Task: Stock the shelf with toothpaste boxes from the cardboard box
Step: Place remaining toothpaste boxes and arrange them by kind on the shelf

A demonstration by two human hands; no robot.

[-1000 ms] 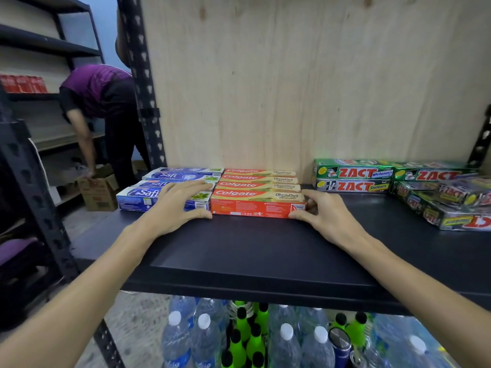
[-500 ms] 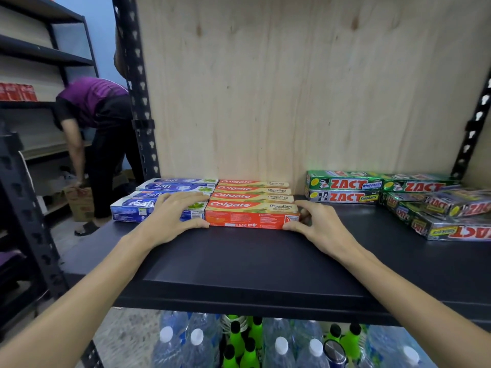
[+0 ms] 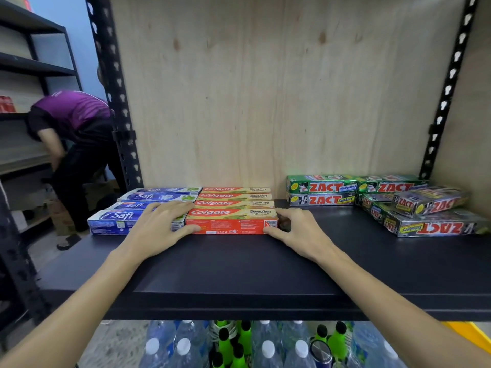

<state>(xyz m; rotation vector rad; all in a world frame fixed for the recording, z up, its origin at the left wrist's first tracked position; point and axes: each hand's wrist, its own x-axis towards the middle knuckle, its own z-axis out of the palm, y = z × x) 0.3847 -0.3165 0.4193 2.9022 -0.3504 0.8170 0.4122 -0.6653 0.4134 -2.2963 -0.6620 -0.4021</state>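
At frame centre, the left hand point(image 3: 156, 229) and right hand point(image 3: 297, 231) lie open, bracketing the front Colgate box point(image 3: 231, 220) on the shelf point(image 3: 239, 274); uneven pressure could skew the row.

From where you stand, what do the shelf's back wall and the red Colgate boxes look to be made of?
The back wall looks like unfinished plywood: pale grain, small knots, matte. The Colgate boxes look like printed cardboard with a slight sheen and crisp folded edges. The shelf beneath is matte black, material unclear.
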